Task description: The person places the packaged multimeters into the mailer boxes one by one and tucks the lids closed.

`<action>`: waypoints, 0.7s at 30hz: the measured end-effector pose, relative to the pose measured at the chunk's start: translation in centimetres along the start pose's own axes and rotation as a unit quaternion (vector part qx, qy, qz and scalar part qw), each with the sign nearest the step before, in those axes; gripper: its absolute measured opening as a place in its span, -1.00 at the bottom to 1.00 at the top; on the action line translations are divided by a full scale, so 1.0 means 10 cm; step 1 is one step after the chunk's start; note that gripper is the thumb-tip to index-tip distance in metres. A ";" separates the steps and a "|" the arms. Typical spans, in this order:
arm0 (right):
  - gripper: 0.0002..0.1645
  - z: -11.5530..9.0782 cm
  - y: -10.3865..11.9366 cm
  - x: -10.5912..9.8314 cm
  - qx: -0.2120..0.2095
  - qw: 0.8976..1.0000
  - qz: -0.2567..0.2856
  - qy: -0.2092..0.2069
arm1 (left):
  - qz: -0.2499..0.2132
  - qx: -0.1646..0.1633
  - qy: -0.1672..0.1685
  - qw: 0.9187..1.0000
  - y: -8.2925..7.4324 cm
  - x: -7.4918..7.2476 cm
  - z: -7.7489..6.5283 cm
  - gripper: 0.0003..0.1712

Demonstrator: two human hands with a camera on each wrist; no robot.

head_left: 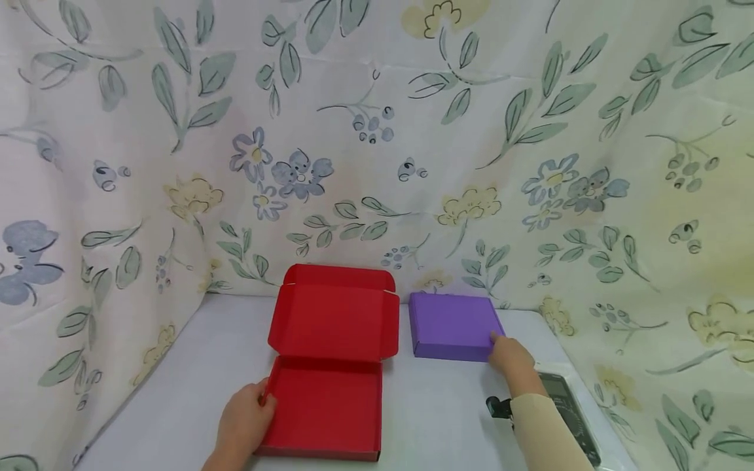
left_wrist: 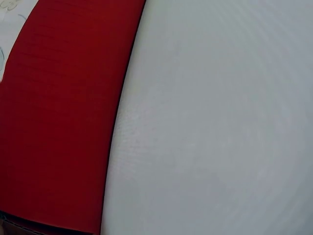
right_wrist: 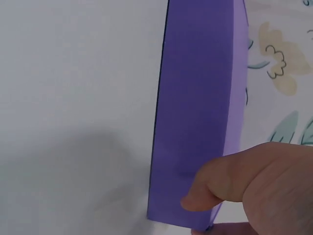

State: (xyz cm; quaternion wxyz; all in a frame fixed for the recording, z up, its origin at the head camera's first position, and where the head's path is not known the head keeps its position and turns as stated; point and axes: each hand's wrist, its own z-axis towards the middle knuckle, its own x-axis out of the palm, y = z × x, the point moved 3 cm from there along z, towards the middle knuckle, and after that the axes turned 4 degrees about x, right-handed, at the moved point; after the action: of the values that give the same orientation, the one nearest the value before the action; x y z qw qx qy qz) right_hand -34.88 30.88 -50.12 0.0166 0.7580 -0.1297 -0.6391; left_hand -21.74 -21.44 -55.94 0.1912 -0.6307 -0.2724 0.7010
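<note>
A red cardboard box (head_left: 321, 409) lies with its lid (head_left: 332, 320) folded back, and its inside shows bare red. My left hand (head_left: 244, 415) grips the box's left wall, thumb toward the inside. In the left wrist view, the red front side (left_wrist: 61, 122) fills the left part, and the hand is almost wholly out of frame. Behind and to the right stands a closed purple box (head_left: 456, 320). At its right front corner, my right hand (head_left: 511, 356) pinches it. The right wrist view shows the thumb on the purple front side (right_wrist: 195, 98), with another finger around the end.
Both boxes rest on a white table (head_left: 436, 412). A floral curtain (head_left: 365, 144) hangs close behind them and along both sides. Beneath the right forearm lies a flat device (head_left: 568, 405) with a dark panel and pale frame. A small black wrist camera (head_left: 498, 407) juts from the right wrist.
</note>
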 end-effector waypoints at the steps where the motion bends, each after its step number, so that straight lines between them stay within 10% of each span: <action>1: -0.23 -0.02 0.01 0.01 -0.003 1.000 -0.002 -0.003 | -0.002 -0.006 0.002 1.000 0.00 -0.01 0.00 -0.42; 21: -0.08 -0.55 -0.29 0.09 0.007 0.996 -0.047 -0.078 | -0.009 -0.042 0.029 0.999 0.00 0.00 0.01 -0.35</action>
State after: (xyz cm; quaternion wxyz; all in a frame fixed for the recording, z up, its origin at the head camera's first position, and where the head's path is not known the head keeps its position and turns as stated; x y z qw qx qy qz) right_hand -28.91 32.73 -50.59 -0.0286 0.7114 -0.0996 -0.6951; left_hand -21.82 -21.47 -55.90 0.1789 -0.6559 -0.3013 0.6686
